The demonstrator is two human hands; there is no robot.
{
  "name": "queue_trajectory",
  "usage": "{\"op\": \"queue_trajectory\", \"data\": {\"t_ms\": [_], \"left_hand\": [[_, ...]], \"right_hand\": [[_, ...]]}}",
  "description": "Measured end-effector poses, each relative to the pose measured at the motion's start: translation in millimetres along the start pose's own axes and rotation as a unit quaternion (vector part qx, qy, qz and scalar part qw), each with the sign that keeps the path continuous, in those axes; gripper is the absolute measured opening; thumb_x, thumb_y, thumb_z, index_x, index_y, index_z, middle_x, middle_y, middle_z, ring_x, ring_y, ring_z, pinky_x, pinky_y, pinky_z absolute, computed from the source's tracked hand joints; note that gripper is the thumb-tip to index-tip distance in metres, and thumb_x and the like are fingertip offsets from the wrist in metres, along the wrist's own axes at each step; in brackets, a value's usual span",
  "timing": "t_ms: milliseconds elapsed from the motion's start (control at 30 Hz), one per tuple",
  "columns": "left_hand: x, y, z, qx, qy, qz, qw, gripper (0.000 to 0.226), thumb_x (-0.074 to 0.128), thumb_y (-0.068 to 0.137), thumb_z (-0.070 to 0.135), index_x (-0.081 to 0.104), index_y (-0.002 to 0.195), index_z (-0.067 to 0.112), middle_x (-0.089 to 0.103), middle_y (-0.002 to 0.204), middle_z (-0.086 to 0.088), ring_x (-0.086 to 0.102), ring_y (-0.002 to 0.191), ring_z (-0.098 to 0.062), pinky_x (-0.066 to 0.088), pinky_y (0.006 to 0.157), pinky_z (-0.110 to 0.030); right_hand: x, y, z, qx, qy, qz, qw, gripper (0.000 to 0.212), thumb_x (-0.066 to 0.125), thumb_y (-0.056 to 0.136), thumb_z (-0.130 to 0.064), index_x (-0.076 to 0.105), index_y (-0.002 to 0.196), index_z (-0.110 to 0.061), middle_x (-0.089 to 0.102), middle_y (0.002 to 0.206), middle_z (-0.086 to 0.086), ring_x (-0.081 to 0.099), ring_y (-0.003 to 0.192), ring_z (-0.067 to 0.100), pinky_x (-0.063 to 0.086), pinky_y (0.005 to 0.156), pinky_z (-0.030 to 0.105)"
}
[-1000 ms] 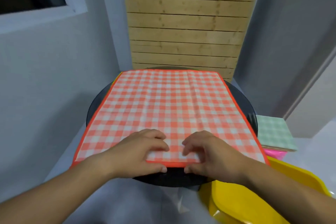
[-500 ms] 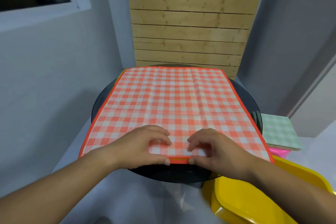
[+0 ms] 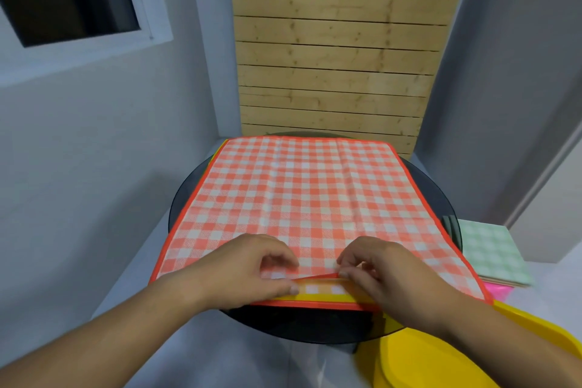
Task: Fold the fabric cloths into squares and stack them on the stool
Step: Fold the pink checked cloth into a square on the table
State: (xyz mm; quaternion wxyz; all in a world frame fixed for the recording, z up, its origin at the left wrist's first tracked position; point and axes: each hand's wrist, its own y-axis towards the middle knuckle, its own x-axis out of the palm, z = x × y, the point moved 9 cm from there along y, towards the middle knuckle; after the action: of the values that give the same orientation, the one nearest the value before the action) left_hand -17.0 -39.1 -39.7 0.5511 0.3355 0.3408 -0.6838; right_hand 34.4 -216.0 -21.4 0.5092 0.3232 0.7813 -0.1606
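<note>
The right grip (image 3: 387, 274) has its fingertips and thumb closed on the near hem of the orange checked cloth (image 3: 308, 192) and raises it a little. The left grip (image 3: 248, 268) pinches the same hem close beside it, with curled fingers on top and the thumb beneath the edge. Both take the hem near its middle, probably to peel this one layer away from what lies under it. In the gap they open, a yellow-edged cloth (image 3: 318, 291) shows, so the orange one is the top of a pile of spread sheets. The rest of the orange cloth lies flat and unfolded across the round dark glass table (image 3: 315, 324), its far edge close to the wooden slat wall (image 3: 340, 57). That position suits carrying the near edge away from the person for a first fold. To the right and lower than the table, a green checked cloth (image 3: 488, 252) sits already folded square on something pink (image 3: 497, 291), which is likely the stool. A yellow plastic piece (image 3: 441, 353) fills the near right corner.
</note>
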Motion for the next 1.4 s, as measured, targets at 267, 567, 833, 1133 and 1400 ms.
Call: {"op": "queue_trajectory", "data": {"t_ms": [267,567,833,1133,1400], "left_hand": [[-72.5,16.6,21.6,0.042,0.013,0.106,0.993,0.009,0.07,0.091,0.033,0.075,0.086,0.029,0.07,0.086,0.019,0.064,0.089,-0.001,0.053,0.085,-0.031],[-153.2,119.1,17.4,0.008,0.24,0.157,0.958,0.022,0.065,0.091,0.045,0.072,0.086,0.025,0.07,0.083,0.009,0.061,0.082,-0.016,0.054,0.076,-0.036],[-129.3,197.4,-62.9,-0.104,0.144,0.17,0.969,0.018,0.074,0.085,0.04,0.073,0.08,0.023,0.069,0.081,0.012,0.065,0.086,-0.016,0.053,0.084,-0.035],[-93.9,216.9,-106.5,-0.114,0.093,0.253,0.956,0.014,0.068,0.089,0.042,0.073,0.084,0.03,0.068,0.089,0.015,0.058,0.091,-0.015,0.048,0.084,-0.033],[-78.0,210.4,-120.2,-0.1,-0.001,0.318,0.943,0.01,0.069,0.092,0.035,0.073,0.101,0.032,0.059,0.1,0.011,0.046,0.103,-0.013,0.04,0.088,-0.028]], "right_hand": [[-67.3,31.5,-8.1,-0.009,-0.059,0.115,0.992,0.013,0.054,0.095,-0.041,0.066,0.096,-0.034,0.061,0.094,-0.021,0.057,0.085,0.003,0.051,0.075,0.024],[-123.0,112.5,11.8,-0.022,-0.198,0.201,0.959,0.021,0.061,0.092,-0.044,0.067,0.088,-0.025,0.066,0.081,-0.007,0.059,0.078,0.02,0.043,0.064,0.032],[-73.9,206.2,114.8,0.108,-0.094,0.123,0.982,0.016,0.063,0.091,-0.041,0.067,0.085,-0.027,0.064,0.082,-0.013,0.06,0.085,0.019,0.047,0.083,0.034],[-25.9,239.0,161.9,0.108,-0.037,0.109,0.987,0.018,0.065,0.087,-0.042,0.066,0.074,-0.028,0.064,0.082,-0.009,0.058,0.082,0.018,0.053,0.078,0.037],[-28.7,241.8,171.0,0.099,0.012,0.116,0.988,0.014,0.07,0.086,-0.039,0.069,0.082,-0.026,0.066,0.085,-0.009,0.059,0.082,0.013,0.049,0.075,0.032]]}}
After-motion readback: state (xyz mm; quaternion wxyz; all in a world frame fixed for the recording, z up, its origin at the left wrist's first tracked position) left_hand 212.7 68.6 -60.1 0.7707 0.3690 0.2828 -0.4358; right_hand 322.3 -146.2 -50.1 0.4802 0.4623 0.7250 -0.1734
